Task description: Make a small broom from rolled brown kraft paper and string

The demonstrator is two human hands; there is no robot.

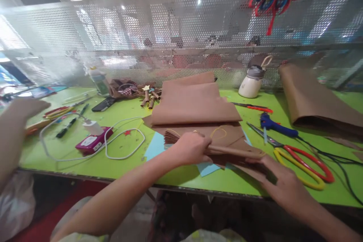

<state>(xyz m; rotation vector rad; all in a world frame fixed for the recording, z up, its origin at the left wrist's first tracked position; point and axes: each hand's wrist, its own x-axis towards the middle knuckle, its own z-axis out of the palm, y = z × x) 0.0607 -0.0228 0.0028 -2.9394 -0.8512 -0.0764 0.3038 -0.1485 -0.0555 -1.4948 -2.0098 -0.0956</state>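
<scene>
My left hand [190,147] is closed around a folded, pleated strip of brown paper [227,150] that lies across the front of the green table [119,162]. My right hand [282,186] pinches the strip's right end, fingers closed on it. The pleated end fans out left of my left hand. Under the strip lie brown paper pieces and a light blue sheet [154,146]. A stack of brown paper sheets [195,102] sits just behind.
Red and yellow scissors [300,162] and a blue glue gun [276,125] lie right of my hands. A pink box [92,141] with a white cable, pens and paper rolls are to the left. Another person's arm [13,128] reaches in at far left. A perforated metal screen backs the table.
</scene>
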